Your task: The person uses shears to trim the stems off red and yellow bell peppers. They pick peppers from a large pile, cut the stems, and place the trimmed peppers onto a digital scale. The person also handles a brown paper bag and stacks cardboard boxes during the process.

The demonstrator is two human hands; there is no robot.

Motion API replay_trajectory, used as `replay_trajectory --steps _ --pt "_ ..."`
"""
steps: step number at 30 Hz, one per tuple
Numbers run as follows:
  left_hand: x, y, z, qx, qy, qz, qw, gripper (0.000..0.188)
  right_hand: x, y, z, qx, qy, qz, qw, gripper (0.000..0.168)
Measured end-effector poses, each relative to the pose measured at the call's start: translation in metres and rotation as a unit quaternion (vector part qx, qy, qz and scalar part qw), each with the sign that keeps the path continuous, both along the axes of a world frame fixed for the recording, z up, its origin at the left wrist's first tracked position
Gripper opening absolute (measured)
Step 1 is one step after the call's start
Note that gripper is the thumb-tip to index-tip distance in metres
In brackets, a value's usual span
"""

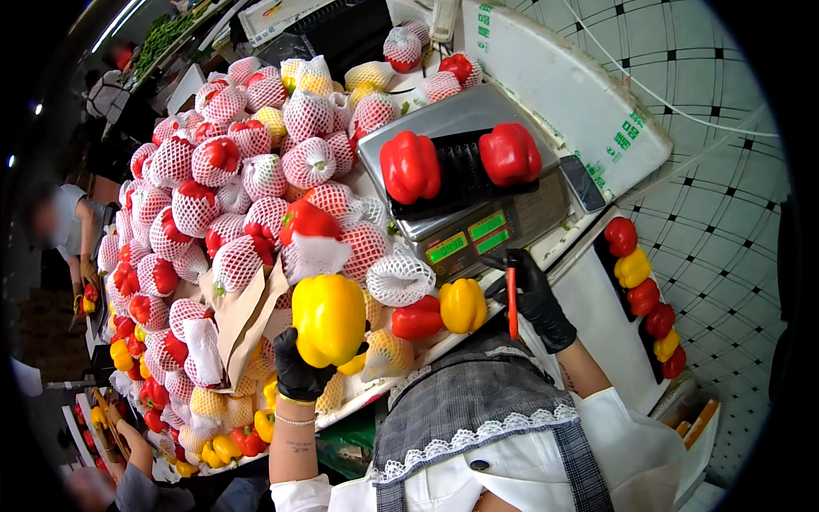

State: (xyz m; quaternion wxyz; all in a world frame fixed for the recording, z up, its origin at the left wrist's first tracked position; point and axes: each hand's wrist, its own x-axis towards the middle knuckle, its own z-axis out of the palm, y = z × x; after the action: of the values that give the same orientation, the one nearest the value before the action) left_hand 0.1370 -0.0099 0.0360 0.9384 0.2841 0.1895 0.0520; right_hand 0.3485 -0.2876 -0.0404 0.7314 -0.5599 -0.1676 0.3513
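My left hand [302, 371], in a black glove, holds a large yellow bell pepper [329, 320] upright above the pile. My right hand [534, 297], also gloved in black, grips a slim red-handled tool [512, 303], whose far end I cannot make out. Just beyond that hand is a metal weighing scale [512, 102] with lit green displays. On its plate lies a black plastic tray [457, 160] with a red bell pepper [410, 167] at the left and another red pepper [510, 154] at the right. Between my hands, a yellow pepper [462, 305] sits beside a red one [416, 317].
Many peppers in foam nets [264, 176] are heaped left of the scale. Brown paper [246, 313] and an empty foam net [400, 280] lie on them. A phone [581, 183] rests beside the scale; filled trays [642, 345] stand right. Co-workers are at the far left.
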Motion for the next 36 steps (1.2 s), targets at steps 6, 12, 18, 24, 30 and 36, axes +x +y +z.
replay_trajectory --steps 6,12,18,24,30,36 --pt "0.086 -0.043 0.010 -0.078 -0.057 -0.086 0.992 0.076 0.006 0.065 0.074 0.062 -0.265 0.074 0.959 0.102" --pt "0.129 -0.057 0.004 0.069 -0.140 -0.111 0.981 0.074 0.027 0.066 0.095 0.021 -0.348 0.082 0.934 0.105" --pt "0.147 -0.059 0.019 0.550 -0.161 -0.019 0.819 0.036 0.038 0.057 0.091 -0.023 -0.457 0.180 0.870 0.094" --pt "0.165 -0.020 -0.031 0.535 -0.002 0.074 0.841 0.037 0.075 0.054 0.104 -0.065 -0.425 0.230 0.873 0.088" --pt "0.228 0.024 -0.033 0.818 -0.023 0.039 0.573 0.107 0.139 0.104 0.131 -0.229 -0.552 0.118 0.793 0.091" --pt "0.235 0.032 -0.037 0.774 -0.085 -0.017 0.627 0.109 0.150 0.115 0.121 -0.320 -0.649 0.128 0.679 0.078"
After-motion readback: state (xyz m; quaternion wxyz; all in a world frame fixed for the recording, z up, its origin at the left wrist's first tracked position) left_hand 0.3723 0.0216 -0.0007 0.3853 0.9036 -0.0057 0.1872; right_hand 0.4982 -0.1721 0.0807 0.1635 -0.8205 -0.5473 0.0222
